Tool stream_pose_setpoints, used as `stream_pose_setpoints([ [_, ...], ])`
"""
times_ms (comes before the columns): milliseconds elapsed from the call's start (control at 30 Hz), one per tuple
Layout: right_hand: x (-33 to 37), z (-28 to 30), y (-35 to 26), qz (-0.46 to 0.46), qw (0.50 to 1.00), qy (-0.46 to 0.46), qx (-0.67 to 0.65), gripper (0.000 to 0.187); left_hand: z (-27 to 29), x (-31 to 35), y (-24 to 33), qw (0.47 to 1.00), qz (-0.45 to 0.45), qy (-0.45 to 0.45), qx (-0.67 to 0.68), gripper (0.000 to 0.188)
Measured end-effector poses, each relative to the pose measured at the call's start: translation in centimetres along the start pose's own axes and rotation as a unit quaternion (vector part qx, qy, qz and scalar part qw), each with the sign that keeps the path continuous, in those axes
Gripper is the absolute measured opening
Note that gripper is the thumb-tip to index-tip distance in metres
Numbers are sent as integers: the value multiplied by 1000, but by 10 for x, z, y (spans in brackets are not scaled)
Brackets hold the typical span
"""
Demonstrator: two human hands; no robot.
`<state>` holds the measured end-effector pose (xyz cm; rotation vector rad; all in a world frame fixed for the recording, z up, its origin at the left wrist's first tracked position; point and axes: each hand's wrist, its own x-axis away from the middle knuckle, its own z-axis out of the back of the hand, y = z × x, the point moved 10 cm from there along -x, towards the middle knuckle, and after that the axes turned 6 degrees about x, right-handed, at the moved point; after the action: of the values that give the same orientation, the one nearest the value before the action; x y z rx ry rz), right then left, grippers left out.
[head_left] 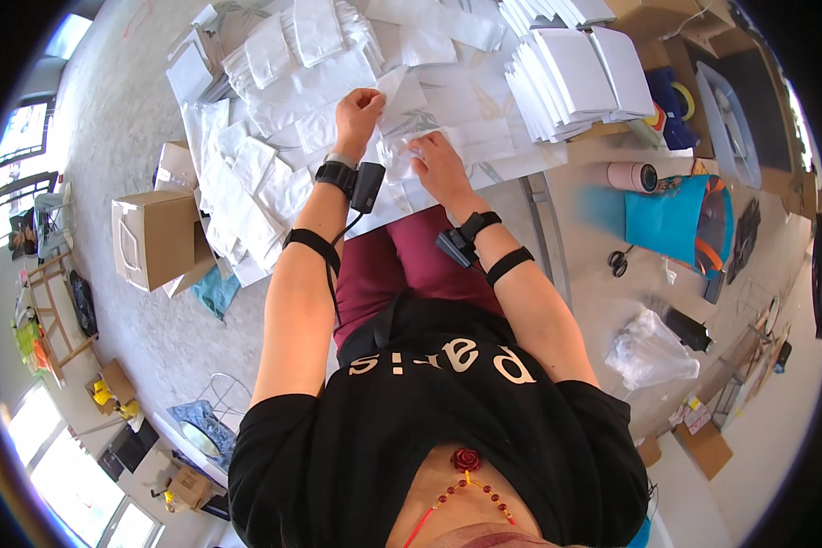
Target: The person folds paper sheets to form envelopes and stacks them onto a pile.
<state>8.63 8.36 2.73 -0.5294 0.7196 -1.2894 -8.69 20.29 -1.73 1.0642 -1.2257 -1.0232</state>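
Observation:
My left hand point(360, 115) is closed in a pinch above the table, beside a thin white packet point(404, 95). Whatever lies between its fingertips is too small to make out. Lower and to the right, the fingers of my right hand point(440, 164) are bent over a clear plastic bag point(395, 150) near the table's front edge, gripping its right side. Flat white packets point(274, 100) lie in overlapping rows beyond my left hand. More loose white bags point(247, 183) spread over the table's left side.
Stacks of white folded cards or boxes point(571, 82) stand on the table point(511, 169) at the far right. Brown cardboard boxes point(155, 239) sit beside its left edge. To the right are a blue bag point(667, 224), a pink cylinder point(632, 176), black scissors point(618, 263) and crumpled clear plastic point(650, 352).

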Motion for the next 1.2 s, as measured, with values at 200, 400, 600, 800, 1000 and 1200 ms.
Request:
stream_pose_setpoints([
  [200,-3,1,-4,-14,1000,-2,-13,28,23,17,9,987,10,3,160,14],
  [400,-33,32,-66,31,996,60,-53,23,50,46,45,948,-41,11,314,9],
  [600,-70,41,-144,60,990,56,-115,21,82,92,99,953,-127,39,272,12],
  [800,-65,42,-192,76,986,34,-145,16,101,138,135,965,-165,59,195,14],
  [1000,-50,46,-217,117,984,50,-124,13,114,163,156,966,-222,87,97,11],
  [1200,-41,35,-214,90,984,56,-146,12,116,182,178,945,-296,136,-34,8],
])
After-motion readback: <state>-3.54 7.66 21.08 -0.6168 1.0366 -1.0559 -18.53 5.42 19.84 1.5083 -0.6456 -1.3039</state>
